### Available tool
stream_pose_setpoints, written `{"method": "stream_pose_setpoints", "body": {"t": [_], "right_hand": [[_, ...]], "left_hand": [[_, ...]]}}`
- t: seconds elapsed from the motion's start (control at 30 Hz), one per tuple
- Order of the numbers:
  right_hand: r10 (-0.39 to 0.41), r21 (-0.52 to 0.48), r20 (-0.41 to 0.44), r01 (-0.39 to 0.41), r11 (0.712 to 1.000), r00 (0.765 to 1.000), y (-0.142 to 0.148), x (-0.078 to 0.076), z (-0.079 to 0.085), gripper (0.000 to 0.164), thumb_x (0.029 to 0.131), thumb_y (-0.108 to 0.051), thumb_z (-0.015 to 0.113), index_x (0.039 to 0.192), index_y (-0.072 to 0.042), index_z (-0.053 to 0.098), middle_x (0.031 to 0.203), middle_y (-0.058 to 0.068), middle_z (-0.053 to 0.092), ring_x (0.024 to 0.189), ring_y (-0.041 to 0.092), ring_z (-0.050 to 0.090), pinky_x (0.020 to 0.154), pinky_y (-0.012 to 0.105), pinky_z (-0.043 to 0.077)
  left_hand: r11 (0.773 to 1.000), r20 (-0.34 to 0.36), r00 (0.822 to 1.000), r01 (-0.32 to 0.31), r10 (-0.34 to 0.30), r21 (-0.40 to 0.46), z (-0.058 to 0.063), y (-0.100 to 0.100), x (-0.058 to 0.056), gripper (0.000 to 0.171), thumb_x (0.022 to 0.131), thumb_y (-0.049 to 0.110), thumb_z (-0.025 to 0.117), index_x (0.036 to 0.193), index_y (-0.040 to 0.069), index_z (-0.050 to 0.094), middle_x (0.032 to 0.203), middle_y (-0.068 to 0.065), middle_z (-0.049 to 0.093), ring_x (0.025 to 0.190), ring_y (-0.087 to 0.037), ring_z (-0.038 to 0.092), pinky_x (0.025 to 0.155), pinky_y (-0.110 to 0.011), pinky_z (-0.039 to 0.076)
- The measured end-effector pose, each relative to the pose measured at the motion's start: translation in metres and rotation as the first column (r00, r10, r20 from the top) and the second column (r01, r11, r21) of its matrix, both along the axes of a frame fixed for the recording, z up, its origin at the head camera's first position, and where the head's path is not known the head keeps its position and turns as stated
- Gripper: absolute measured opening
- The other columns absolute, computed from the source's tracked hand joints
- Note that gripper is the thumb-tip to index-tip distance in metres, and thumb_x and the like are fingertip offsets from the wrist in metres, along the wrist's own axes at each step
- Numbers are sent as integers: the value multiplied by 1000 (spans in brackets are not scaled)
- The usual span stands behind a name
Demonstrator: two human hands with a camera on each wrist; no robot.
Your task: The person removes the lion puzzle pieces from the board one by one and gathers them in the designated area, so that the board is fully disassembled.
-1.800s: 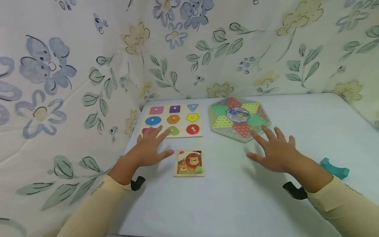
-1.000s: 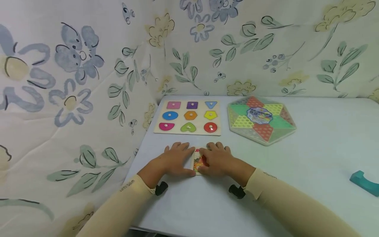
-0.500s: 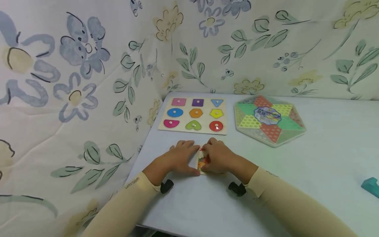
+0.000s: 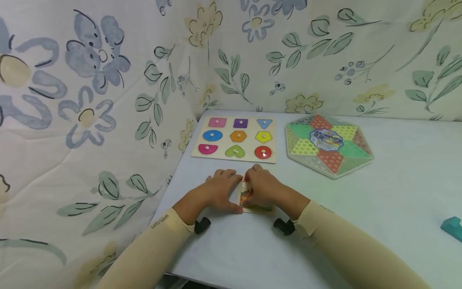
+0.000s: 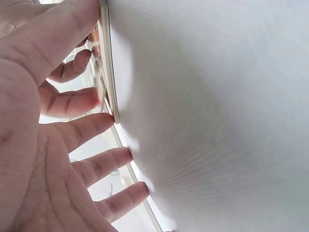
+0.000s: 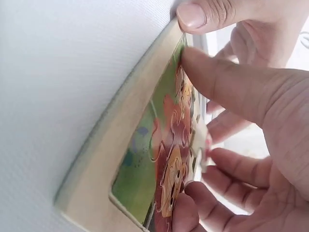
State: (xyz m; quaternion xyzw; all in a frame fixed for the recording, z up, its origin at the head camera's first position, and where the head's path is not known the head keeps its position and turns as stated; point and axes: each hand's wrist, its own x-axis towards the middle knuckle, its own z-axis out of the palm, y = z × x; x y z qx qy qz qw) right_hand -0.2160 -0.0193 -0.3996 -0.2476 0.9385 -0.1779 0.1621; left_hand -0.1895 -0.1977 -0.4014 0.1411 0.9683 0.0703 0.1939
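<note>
Busy at the orange-and-green, wooden-framed jigsaw (image 6: 166, 133)!
Bracing its left edge with straight-fingered left hand (image 4: 221, 193), pinching a raised pale piece (image 6: 199, 139) in right hand (image 4: 265, 187).

Puzzle frame (image 6: 94, 179): bare wood, smooth, matt; puzzle pieces (image 6: 171, 179) look printed, faint sheen. Shape board (image 4: 226, 137): wood-like; shape pieces (image 4: 258, 151) glossy. Game board (image 4: 330, 144): shiny plastic look. Table cover (image 4: 397, 188): finely woven matt cloth. Curtain (image 4: 231, 44): matt cloth, creased
</note>
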Motion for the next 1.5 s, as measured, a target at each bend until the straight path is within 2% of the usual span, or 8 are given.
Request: {"method": "stream_pose_setpoints", "body": {"t": [0.3,0.43,0.6,0.83,0.97,1.13,1.3,1.5], "right_hand": [[-133,-193,16,134,972,991,5,-4,-5,20,95,-19,74,113,-16,66,102,-2,65,94,19,58,89,35,56],[-113,-285,38,119,951,993,20,-10,-1,14,95,-19,75,108,-18,72,95,-3,68,90,18,61,82,31,58],[-109,-359,142,154,921,984,62,-22,12,11,95,-18,75,106,-15,77,100,1,72,91,19,66,77,31,59],[-139,-241,226,193,951,964,113,-32,10,14,94,-17,76,106,-10,79,94,2,74,82,18,62,69,29,53],[-139,-170,191,172,970,972,117,-32,1,15,92,-19,77,105,-12,80,95,0,75,83,17,60,69,28,52],[-131,-112,67,138,984,989,111,-30,-4,11,91,-17,78,100,-11,82,93,0,75,83,17,61,69,29,52],[-138,-85,65,143,986,988,97,-27,3,20,91,-20,78,109,-12,79,105,5,72,92,21,61,76,33,56],[-5,-79,8,6,997,1000,53,-19,1,19,90,-24,80,109,-22,80,109,3,65,105,22,56,93,41,54]], "left_hand": [[1000,5,1000,2,-2,-6,2,1,2,104,73,65,83,158,28,37,167,-4,29,152,-35,23,116,-70,30],[1000,0,1000,6,-6,-7,3,1,2,103,73,65,82,158,27,37,167,-5,29,152,-36,24,116,-70,30],[1000,-11,1000,11,-11,-4,3,3,1,103,74,65,82,159,27,36,167,-5,28,152,-36,23,117,-68,29],[1000,-20,1000,3,-3,-5,2,3,2,104,74,64,83,159,26,37,167,-5,28,152,-36,23,117,-68,29],[1000,-18,1000,-7,7,4,2,3,3,103,73,63,84,158,25,38,167,-6,29,152,-37,24,117,-69,29],[1000,-21,1000,-13,13,9,2,2,4,103,73,63,84,158,26,38,167,-6,30,152,-37,24,117,-69,29],[1000,-22,1000,-9,10,11,0,1,3,103,73,64,83,158,28,38,167,-5,29,152,-36,24,117,-69,29],[1000,-11,1000,-8,8,13,-1,1,3,102,73,64,83,158,28,38,167,-5,29,151,-36,24,117,-69,29]]}}
